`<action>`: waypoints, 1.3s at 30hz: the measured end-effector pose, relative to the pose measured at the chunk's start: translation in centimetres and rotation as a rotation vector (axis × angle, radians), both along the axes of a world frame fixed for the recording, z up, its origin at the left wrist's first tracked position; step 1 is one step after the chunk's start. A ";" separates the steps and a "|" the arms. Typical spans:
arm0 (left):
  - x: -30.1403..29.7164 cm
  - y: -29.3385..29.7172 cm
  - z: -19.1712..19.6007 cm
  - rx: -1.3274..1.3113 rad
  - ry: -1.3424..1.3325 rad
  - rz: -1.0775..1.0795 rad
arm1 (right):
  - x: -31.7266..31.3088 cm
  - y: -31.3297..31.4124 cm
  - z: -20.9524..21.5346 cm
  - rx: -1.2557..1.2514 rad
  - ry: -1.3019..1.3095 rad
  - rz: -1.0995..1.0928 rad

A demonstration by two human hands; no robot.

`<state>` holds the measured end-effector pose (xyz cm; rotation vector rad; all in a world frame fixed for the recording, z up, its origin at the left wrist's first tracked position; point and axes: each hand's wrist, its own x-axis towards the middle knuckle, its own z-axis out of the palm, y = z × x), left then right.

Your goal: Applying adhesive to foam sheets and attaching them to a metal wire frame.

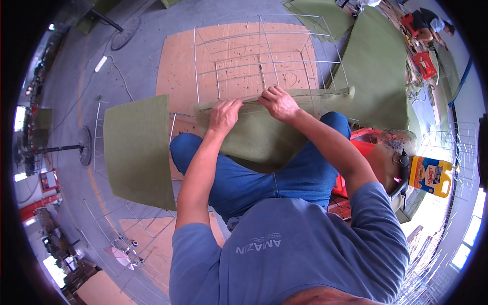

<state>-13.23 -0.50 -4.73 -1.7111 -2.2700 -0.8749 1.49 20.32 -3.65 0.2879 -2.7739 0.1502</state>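
A piece of olive-green fabric (259,134) hangs over my lap from the near edge of a thin metal wire frame (229,64). Its upper edge is folded along the frame's near bar. My left hand (224,115) pinches this folded edge with the fingers bent over it. Just to the right, my right hand (280,103) grips the same edge near the middle, thumb and fingers together. The fold runs on past my right hand to a loose corner at the right. Whatever lies inside the fold under my fingertips is hidden.
Beneath the frame lies a brown board (175,66) on the grey floor. A green-covered frame (137,152) stands at my left; green sheets (373,66) spread at the far right. Nearby are a yellow jug (431,176), a red crate (362,145), and a person (429,25) farther off.
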 end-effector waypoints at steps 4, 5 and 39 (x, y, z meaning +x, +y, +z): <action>-1.1 -0.3 -0.7 -0.019 0.018 0.004 | -0.8 -0.6 0.1 0.031 -0.048 0.023; -1.0 -0.4 -0.8 0.007 0.020 -0.004 | -0.9 -0.9 0.1 0.020 -0.053 0.001; -8.7 -8.3 1.6 -0.140 0.262 -0.073 | -10.6 -11.5 0.2 0.075 0.010 0.106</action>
